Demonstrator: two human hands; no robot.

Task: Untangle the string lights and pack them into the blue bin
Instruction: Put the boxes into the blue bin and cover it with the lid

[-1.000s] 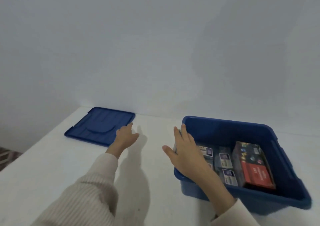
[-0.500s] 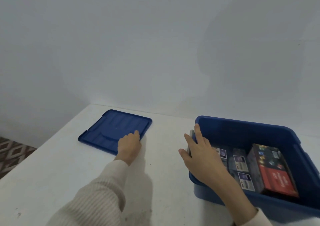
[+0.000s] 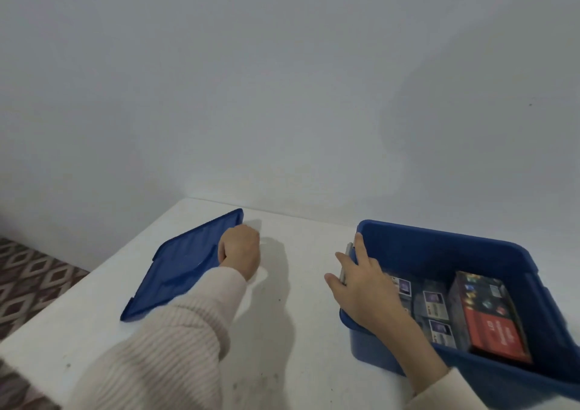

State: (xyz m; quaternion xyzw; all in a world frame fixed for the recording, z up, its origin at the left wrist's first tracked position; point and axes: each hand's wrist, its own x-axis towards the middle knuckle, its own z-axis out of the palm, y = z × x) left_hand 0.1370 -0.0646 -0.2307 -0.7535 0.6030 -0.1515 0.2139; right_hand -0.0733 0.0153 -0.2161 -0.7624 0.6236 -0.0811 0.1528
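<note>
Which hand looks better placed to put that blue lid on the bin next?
Probably the left hand: it already grips the lid's near edge, tilting it. The right hand rests on the bin's rim.

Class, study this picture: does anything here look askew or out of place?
Yes: the blue lid is tilted, its right edge raised off the table by the left hand. The bin sits level.

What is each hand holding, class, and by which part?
The left hand grips the blue lid at its right edge, tilting it up. The right hand holds the blue bin by its left rim.
</note>
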